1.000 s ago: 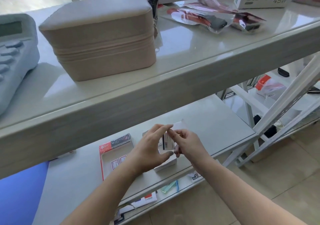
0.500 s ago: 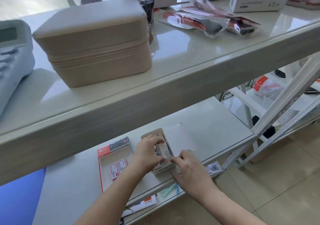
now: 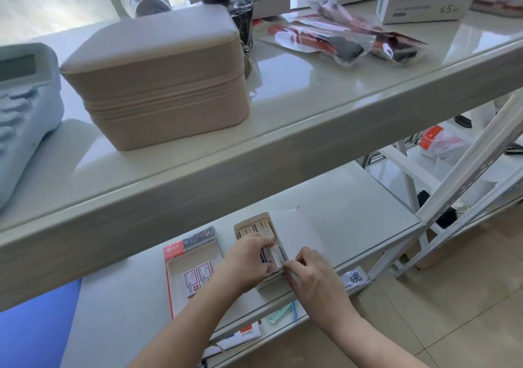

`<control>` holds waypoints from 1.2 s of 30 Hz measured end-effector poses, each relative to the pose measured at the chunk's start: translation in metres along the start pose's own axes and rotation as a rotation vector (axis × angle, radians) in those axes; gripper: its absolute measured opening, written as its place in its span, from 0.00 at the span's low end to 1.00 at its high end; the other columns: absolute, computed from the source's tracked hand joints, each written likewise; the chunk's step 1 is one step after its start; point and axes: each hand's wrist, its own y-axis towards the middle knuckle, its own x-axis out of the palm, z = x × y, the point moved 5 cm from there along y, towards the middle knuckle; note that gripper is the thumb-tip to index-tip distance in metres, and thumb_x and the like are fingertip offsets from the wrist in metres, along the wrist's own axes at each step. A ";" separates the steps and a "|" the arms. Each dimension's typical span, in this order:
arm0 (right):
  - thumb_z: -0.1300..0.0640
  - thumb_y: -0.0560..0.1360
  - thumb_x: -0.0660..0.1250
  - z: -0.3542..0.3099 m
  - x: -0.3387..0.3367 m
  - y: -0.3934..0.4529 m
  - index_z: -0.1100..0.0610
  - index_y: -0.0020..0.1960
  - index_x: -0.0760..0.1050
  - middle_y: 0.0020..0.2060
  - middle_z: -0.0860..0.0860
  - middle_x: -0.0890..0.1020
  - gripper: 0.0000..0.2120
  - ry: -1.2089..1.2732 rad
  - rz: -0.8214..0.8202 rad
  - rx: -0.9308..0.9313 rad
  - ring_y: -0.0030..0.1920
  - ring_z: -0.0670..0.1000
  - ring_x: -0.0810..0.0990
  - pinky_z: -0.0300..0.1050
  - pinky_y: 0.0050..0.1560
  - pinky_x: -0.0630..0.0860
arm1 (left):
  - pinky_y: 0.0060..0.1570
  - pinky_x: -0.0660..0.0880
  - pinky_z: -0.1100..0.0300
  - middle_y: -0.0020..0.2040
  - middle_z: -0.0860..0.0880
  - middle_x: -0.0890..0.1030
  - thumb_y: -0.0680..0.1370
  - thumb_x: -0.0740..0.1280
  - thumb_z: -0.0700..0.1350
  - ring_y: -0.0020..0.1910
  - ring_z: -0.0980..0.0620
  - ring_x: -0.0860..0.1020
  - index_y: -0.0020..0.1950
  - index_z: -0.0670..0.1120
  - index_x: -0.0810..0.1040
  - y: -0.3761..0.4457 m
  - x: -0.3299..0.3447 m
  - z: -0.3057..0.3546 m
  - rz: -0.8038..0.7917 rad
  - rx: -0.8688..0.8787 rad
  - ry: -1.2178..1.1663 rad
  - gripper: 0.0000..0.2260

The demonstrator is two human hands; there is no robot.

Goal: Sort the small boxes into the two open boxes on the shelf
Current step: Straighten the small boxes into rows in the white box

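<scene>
Both hands work at the white open box (image 3: 264, 278) on the lower shelf (image 3: 353, 220), near its front edge. Left hand (image 3: 249, 257) is inside it, fingers closed around a small box (image 3: 276, 254), seating it at the near end. Right hand (image 3: 310, 273) pinches the box's near-right rim w/ thumb & forefinger, steadying it; grip together on the wall, nothing else held.

To do this step well, probably: keep the right hand bracing so the open box doesn't slide off the shelf edge, press the small box flat & square against its neighbours, label up, then let go w/o dragging it back out.

Counts: 2 open boxes. The red-edged open box (image 3: 169, 277), just to the left, holds 2 small red-printed boxes (image 3: 198, 278) side by side, rest of it bare. The white one shows abt 2 beige small boxes (image 3: 256, 231) at the far end plus the one in hand; more may sit under the left hand, can't tell. No loose small boxes visible on the shelf around them.
</scene>
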 end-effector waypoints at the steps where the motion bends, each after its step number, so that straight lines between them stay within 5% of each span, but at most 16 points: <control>1: 0.52 0.78 0.66 0.000 0.000 0.000 0.52 0.46 0.78 0.38 0.48 0.70 0.05 -0.001 -0.005 0.002 0.37 0.50 0.69 0.44 0.36 0.72 | 0.61 0.74 0.55 0.58 0.52 0.78 0.69 0.76 0.44 0.58 0.53 0.76 0.62 0.48 0.78 -0.001 -0.001 0.000 0.010 0.012 0.004 0.22; 8: 0.54 0.78 0.66 0.000 0.001 -0.001 0.52 0.47 0.77 0.39 0.48 0.70 0.02 -0.015 -0.027 -0.001 0.39 0.49 0.69 0.44 0.39 0.74 | 0.62 0.71 0.54 0.65 0.53 0.73 0.76 0.69 0.49 0.60 0.50 0.74 0.66 0.59 0.73 -0.009 0.004 0.000 -0.082 0.185 0.216 0.19; 14: 0.56 0.77 0.67 -0.001 0.001 -0.001 0.52 0.47 0.77 0.39 0.49 0.71 0.01 -0.016 -0.027 -0.007 0.39 0.50 0.70 0.45 0.37 0.74 | 0.67 0.67 0.56 0.65 0.53 0.74 0.75 0.68 0.56 0.64 0.53 0.71 0.67 0.54 0.73 -0.009 -0.001 0.000 -0.102 0.162 0.173 0.22; 22: 0.55 0.77 0.66 -0.002 0.002 0.001 0.54 0.46 0.77 0.39 0.49 0.71 0.03 -0.020 -0.023 -0.014 0.39 0.51 0.69 0.46 0.38 0.73 | 0.52 0.77 0.56 0.49 0.54 0.81 0.68 0.72 0.54 0.50 0.55 0.78 0.47 0.52 0.76 -0.008 -0.012 -0.002 0.055 0.064 0.021 0.12; 27: 0.55 0.78 0.66 -0.002 0.001 0.001 0.54 0.47 0.77 0.39 0.49 0.72 0.03 -0.019 -0.016 -0.005 0.38 0.50 0.69 0.43 0.37 0.73 | 0.60 0.74 0.54 0.60 0.52 0.80 0.68 0.76 0.47 0.60 0.51 0.76 0.44 0.49 0.77 -0.005 -0.007 0.001 -0.032 0.052 0.072 0.10; 30: 0.54 0.79 0.64 -0.003 0.001 0.000 0.53 0.47 0.77 0.39 0.49 0.72 0.05 -0.013 -0.015 -0.009 0.38 0.49 0.68 0.43 0.36 0.72 | 0.65 0.64 0.59 0.66 0.54 0.76 0.71 0.74 0.47 0.67 0.51 0.70 0.48 0.47 0.82 -0.001 -0.006 0.005 -0.066 0.083 0.166 0.08; 36: 0.55 0.78 0.65 -0.005 -0.002 0.001 0.54 0.48 0.78 0.38 0.50 0.72 0.05 -0.010 0.005 -0.028 0.38 0.50 0.69 0.45 0.35 0.73 | 0.62 0.70 0.55 0.61 0.51 0.76 0.73 0.72 0.47 0.61 0.48 0.73 0.66 0.49 0.74 0.001 0.000 0.010 -0.019 0.022 0.239 0.21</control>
